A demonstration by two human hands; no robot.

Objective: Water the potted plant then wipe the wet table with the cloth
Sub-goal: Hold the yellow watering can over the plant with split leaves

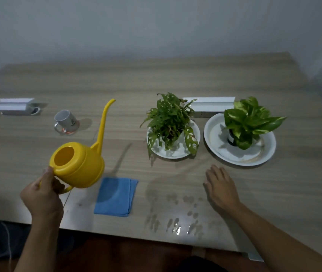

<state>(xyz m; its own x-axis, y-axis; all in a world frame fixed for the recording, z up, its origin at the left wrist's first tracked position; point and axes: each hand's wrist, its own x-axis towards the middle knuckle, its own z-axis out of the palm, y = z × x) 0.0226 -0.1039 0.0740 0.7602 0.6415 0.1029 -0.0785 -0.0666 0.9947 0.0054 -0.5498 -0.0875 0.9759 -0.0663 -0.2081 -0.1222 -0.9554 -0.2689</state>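
My left hand (42, 195) grips the handle of a yellow watering can (79, 163), held above the table at the left, its long spout pointing up and away. A folded blue cloth (116, 196) lies flat near the front edge, just right of the can. Two potted plants stand on white plates: a holey-leaved one (171, 120) in the middle and a broad-leaved one (248, 118) to its right. My right hand (221, 185) rests flat on the table, fingers apart, in front of the plates. Water drops and a wet patch (175, 216) spread between the cloth and my right hand.
A white mug (66, 119) stands on a coaster at the back left. Two white box-like objects sit on the wooden table (215, 79), one at the far left (13, 107) and one behind the plants (209, 105). A grey wall rises behind.
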